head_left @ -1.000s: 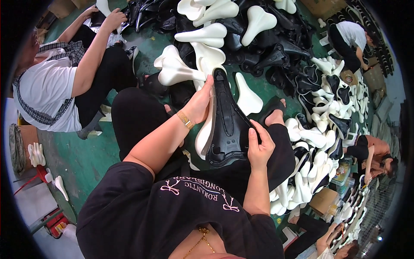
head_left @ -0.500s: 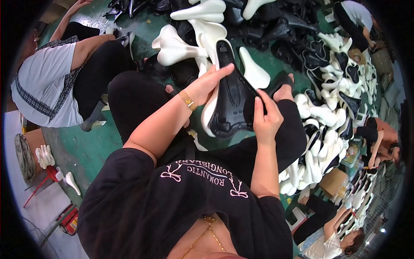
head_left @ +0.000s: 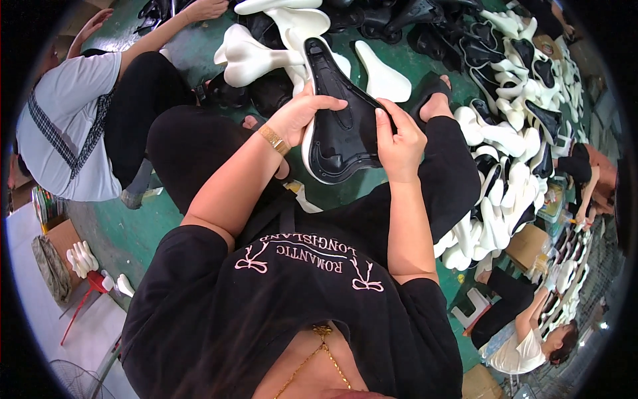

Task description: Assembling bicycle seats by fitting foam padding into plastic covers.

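Note:
Between my hands is a bicycle saddle [head_left: 342, 149], its black shell facing up and its narrow nose pointing away from me. A white rim of padding shows along its left and lower edge. My left hand [head_left: 300, 118] grips the left side, thumb lying across the shell and fingers out of sight underneath. At the right edge, my right hand [head_left: 403, 145] holds on with bent fingers pressed to the rim. Just beyond the nose lie white saddle pads [head_left: 256, 58], and another single white pad [head_left: 384, 76] rests on the green floor.
Black saddle shells [head_left: 438, 43] are piled at the far side. A heap of white and black saddle parts [head_left: 495, 179] spreads along my right. One co-worker [head_left: 73, 133] sits close on my left; others sit to the right. A cardboard box [head_left: 527, 245] stands beyond the heap.
The saddle has come a little up and left in view, with my hands still on it. Its white padding shows less on the left. The left co-worker's arm has stretched out to the right.

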The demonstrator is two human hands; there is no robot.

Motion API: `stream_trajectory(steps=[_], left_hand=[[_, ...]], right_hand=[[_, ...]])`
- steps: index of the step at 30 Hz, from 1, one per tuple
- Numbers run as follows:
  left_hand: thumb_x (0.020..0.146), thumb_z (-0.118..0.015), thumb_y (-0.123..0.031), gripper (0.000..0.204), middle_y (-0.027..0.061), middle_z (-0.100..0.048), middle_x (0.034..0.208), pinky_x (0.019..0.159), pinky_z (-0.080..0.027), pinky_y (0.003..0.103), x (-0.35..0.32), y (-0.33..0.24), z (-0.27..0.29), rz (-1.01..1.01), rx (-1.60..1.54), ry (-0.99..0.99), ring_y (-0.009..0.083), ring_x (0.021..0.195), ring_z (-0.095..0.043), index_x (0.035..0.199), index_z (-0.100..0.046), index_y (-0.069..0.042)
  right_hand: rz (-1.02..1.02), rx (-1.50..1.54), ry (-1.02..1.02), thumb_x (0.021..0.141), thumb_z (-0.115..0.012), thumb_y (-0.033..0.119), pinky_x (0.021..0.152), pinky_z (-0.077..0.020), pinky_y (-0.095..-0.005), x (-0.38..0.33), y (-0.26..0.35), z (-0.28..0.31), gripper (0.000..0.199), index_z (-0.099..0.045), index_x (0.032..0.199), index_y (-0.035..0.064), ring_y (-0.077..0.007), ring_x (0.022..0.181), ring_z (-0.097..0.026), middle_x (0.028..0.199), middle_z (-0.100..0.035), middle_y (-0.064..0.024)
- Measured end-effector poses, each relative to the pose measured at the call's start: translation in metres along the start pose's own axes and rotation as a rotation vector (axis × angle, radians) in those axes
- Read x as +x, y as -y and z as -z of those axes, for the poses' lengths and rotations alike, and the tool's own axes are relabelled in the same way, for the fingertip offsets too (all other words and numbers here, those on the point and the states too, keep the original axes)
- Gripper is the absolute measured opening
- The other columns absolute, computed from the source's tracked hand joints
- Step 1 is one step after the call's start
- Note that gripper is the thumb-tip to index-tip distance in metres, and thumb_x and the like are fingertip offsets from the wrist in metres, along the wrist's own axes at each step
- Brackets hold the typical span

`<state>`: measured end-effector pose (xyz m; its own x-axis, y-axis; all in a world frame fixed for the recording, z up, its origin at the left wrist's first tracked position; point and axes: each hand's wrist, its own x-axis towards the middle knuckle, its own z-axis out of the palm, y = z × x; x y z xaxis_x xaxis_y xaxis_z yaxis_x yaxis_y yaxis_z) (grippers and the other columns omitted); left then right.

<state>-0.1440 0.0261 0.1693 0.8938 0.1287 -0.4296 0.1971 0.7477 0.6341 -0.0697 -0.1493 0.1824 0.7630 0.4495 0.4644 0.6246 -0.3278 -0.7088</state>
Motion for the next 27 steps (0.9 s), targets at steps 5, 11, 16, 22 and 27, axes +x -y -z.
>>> stream_trajectory(steps=[5, 11, 16, 22, 27], left_hand=[[0.079, -0.063, 0.000, 0.040, 0.0107, -0.062, 0.096, 0.073, -0.058, 0.034, -0.005, 0.000, -0.004, 0.029, -0.022, -0.047, 0.0208, 0.081, -0.066, 0.115, -0.046, -0.004], [0.081, -0.061, -0.003, 0.035, 0.0109, -0.064, 0.097, 0.074, -0.058, 0.036, -0.006, 0.004, -0.005, 0.066, -0.116, -0.086, 0.0226, 0.082, -0.066, 0.114, -0.050, -0.006], [0.081, -0.054, -0.003, 0.031, 0.0139, -0.065, 0.097, 0.075, -0.058, 0.038, -0.001, 0.005, 0.003, 0.054, -0.108, -0.115, 0.0255, 0.082, -0.067, 0.113, -0.052, -0.002], [0.079, -0.050, 0.001, 0.034, 0.0138, -0.060, 0.101, 0.080, -0.056, 0.039, 0.009, -0.002, 0.006, 0.023, -0.126, -0.137, 0.0253, 0.088, -0.065, 0.113, -0.047, -0.003], [0.078, -0.047, -0.002, 0.039, 0.0171, -0.061, 0.106, 0.086, -0.054, 0.042, 0.008, -0.003, 0.009, -0.029, -0.197, -0.147, 0.0294, 0.093, -0.064, 0.116, -0.049, 0.002]], right_hand=[[-0.009, 0.013, -0.005, 0.083, -0.066, 0.009, 0.060, -0.0505, -0.0319, -0.001, -0.004, -0.003, 0.015, -0.069, 0.098, 0.0070, -0.0265, 0.068, -0.065, 0.081, -0.067, -0.0118], [-0.035, -0.001, -0.043, 0.083, -0.066, 0.010, 0.061, -0.0509, -0.0318, -0.006, -0.006, -0.009, 0.015, -0.069, 0.097, 0.0074, -0.0264, 0.068, -0.065, 0.081, -0.067, -0.0112], [-0.055, 0.000, -0.050, 0.084, -0.067, 0.009, 0.067, -0.0506, -0.0290, -0.006, -0.007, -0.015, 0.015, -0.069, 0.098, 0.0051, -0.0236, 0.072, -0.066, 0.083, -0.068, -0.0116], [0.066, -0.151, -0.156, 0.074, -0.073, 0.015, 0.074, -0.0462, -0.0319, 0.004, -0.012, -0.011, 0.025, -0.069, 0.099, 0.0111, -0.0243, 0.085, -0.056, 0.093, -0.063, -0.0058], [-0.711, 0.644, 0.073, 0.080, -0.074, 0.028, 0.076, -0.0455, -0.0284, -0.002, -0.035, 0.007, 0.055, -0.053, 0.126, 0.0063, -0.0160, 0.099, -0.055, 0.113, -0.057, -0.0061]])
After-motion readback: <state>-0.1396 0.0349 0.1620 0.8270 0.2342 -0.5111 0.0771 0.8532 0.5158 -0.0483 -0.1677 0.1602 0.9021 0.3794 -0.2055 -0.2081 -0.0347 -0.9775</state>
